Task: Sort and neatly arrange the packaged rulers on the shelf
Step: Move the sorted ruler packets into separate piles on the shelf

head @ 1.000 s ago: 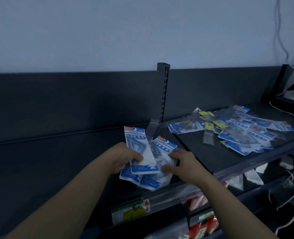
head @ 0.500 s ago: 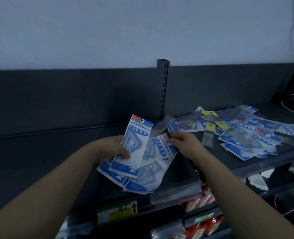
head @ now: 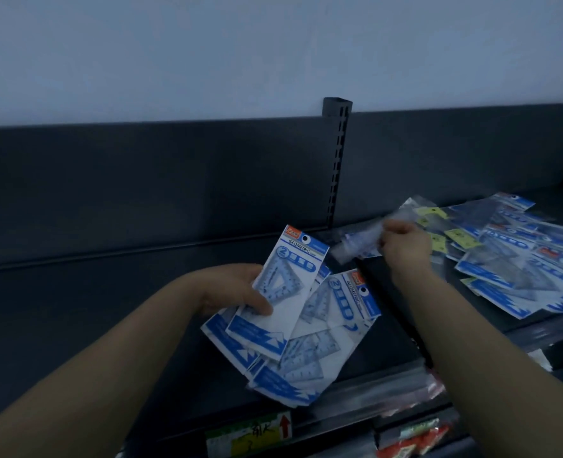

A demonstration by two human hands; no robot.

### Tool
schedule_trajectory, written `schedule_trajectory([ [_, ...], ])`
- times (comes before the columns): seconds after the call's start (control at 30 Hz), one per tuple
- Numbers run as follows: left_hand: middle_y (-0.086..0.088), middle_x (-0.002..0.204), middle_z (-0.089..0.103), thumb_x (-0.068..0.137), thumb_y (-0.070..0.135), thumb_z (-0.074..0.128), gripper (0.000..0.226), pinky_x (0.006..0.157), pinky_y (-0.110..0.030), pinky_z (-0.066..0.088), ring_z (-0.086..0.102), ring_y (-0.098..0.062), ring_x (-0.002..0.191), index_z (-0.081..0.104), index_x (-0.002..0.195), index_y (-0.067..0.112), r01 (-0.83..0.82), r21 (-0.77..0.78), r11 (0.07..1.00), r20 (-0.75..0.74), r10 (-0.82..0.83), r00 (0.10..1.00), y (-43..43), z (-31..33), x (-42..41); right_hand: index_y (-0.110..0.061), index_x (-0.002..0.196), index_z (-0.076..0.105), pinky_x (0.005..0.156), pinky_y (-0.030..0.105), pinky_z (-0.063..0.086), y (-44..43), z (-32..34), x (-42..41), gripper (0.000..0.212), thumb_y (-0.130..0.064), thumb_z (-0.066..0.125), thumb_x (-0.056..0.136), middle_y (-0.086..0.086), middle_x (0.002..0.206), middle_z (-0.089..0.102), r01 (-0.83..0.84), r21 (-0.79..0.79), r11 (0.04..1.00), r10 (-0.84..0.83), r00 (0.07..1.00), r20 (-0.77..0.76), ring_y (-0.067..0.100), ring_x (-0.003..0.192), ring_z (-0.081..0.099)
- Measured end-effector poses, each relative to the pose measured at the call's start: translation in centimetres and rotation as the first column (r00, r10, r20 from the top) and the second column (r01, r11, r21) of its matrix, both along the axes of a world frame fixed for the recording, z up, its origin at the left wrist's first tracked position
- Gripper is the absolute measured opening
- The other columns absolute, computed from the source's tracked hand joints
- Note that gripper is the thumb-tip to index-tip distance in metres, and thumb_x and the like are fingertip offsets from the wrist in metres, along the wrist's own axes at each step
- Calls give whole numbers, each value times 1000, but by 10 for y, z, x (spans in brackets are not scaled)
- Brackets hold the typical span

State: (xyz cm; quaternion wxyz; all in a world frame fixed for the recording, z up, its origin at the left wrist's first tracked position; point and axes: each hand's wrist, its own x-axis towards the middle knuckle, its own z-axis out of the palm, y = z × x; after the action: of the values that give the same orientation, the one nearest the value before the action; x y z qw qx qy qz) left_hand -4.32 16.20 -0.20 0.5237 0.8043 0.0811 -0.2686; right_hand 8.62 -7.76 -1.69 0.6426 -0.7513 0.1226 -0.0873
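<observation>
Left hand [head: 240, 289] grips a fanned stack of blue ruler packs [head: 290, 319] at frame centre while right hand [head: 404, 249] pinches what looks like a blurred clear pack [head: 359, 244] beside the scattered pile [head: 518, 259] right of centre; best to square edges before adding.

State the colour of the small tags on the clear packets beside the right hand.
Yellow tags, seen in the head view, near the right hand.

Glossy clear plastic ruler packets [head: 290, 312] with paper cards; matt dark shelf [head: 108, 292].
</observation>
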Motion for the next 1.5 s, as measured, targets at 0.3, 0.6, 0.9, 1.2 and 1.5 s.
schedule_trajectory([
  [0.3,-15,109,71,84,-7,63,34,88,-54,53,68,-34,100,62,113,11,-135,-73,988,82,141,987,3,-12,-6,-14,106,68,84,28,46,-39,17,-56,23,-13,71,83,4,109,66,-358,-355,864,295,930,-220,19,97,61],
  [0.6,-15,107,69,85,-8,60,32,85,-49,55,67,-32,97,60,112,9,-253,-57,966,166,259,952,-19,-13,-25,-7,121,60,91,30,51,-23,5,-106,54,-11,81,72,2,108,65,-584,-410,700,487,811,-324,15,98,62],
  [0.9,-16,112,66,86,-8,60,37,86,-50,54,65,-33,100,54,119,7,-404,-132,905,181,422,888,-34,-18,-45,2,114,57,80,32,56,-18,-4,-118,38,6,70,78,13,95,65,-449,26,893,434,845,-311,24,86,66],
  [1.2,-10,111,64,91,-7,53,34,74,-40,54,64,-28,98,52,117,14,-482,-246,841,185,529,828,-53,-20,-63,6,113,57,69,27,59,-18,2,-125,34,6,68,81,20,109,61,-563,81,823,553,758,-347,26,93,66],
  [1.5,-18,117,64,92,-8,49,36,71,-41,56,65,-32,94,53,125,7,-570,-431,699,73,657,750,-70,-12,-70,0,117,61,95,33,51,-27,-4,-125,32,4,63,85,16,120,60,-591,100,800,589,744,-316,24,104,61],
])
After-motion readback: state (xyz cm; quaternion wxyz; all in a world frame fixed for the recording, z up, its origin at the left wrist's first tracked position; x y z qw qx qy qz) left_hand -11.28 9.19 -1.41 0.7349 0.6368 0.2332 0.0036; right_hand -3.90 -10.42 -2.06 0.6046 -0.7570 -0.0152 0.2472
